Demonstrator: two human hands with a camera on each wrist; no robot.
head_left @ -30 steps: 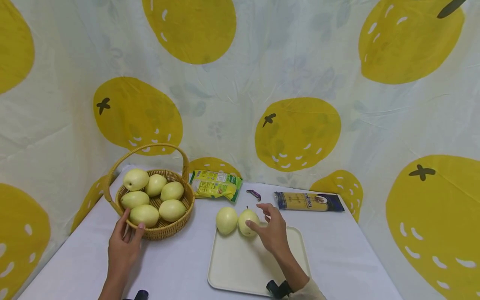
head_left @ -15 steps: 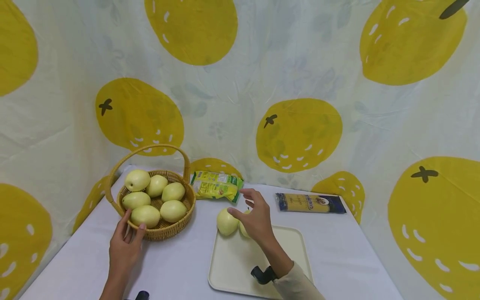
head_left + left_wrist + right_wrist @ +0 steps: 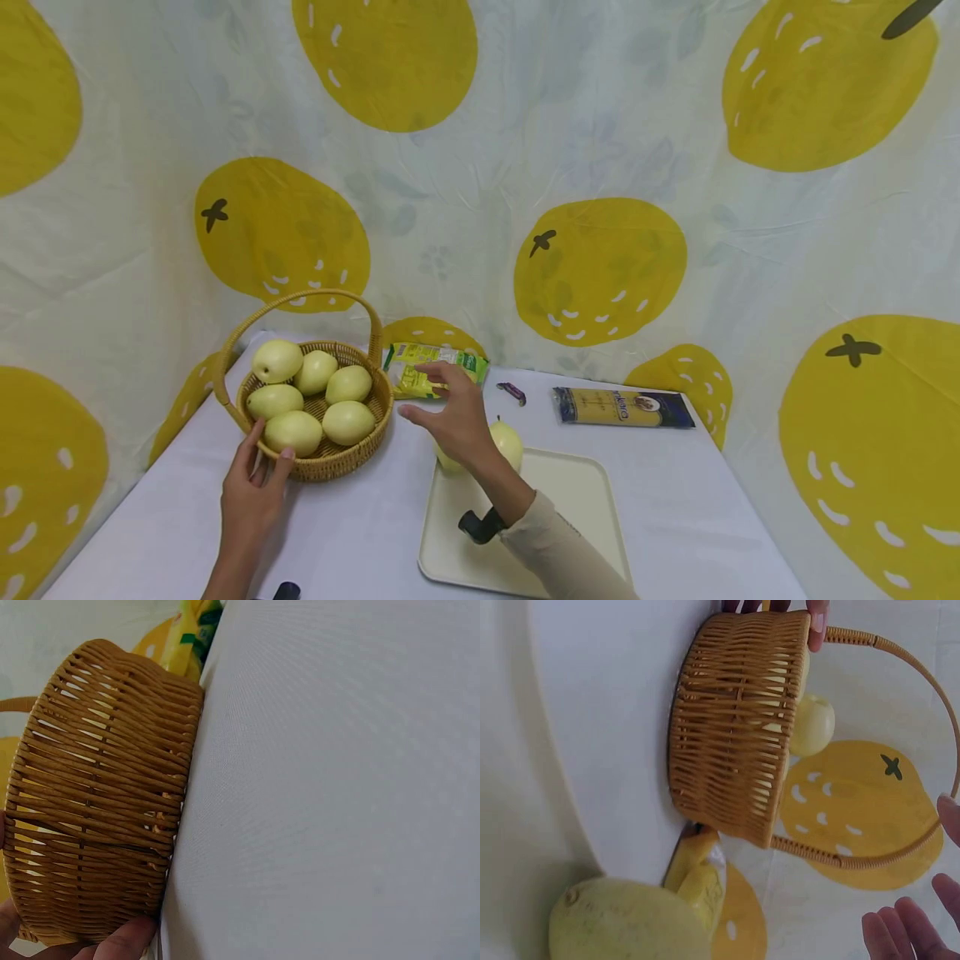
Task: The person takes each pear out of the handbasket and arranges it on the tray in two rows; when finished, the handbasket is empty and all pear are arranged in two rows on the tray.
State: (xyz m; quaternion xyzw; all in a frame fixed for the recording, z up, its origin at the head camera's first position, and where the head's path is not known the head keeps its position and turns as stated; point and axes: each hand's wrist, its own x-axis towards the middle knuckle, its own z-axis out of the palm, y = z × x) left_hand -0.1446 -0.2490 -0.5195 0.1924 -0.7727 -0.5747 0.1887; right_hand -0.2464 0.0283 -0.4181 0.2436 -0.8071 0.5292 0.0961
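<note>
My left hand holds the near left side of a woven wicker basket, thumb and fingers at its rim. In the left wrist view, some fingertips lie against the lower wicker wall. Several pale yellow-green pears lie inside the basket. My right hand is in the air right of the basket, fingers spread and holding nothing. Below it, on the far left part of a cream tray, sits a stemmed pear. A second pear beside it is mostly covered by the right hand and wrist.
A green and yellow packet lies behind the right hand. Close to it is a small purple wrapped piece. A blue and yellow flat pack rests at the back right, before a fruit-printed curtain.
My right hand has moved left from beside the right pear, over the tray's pears, toward the basket. The left hand stays on the basket; the pears have not moved.
</note>
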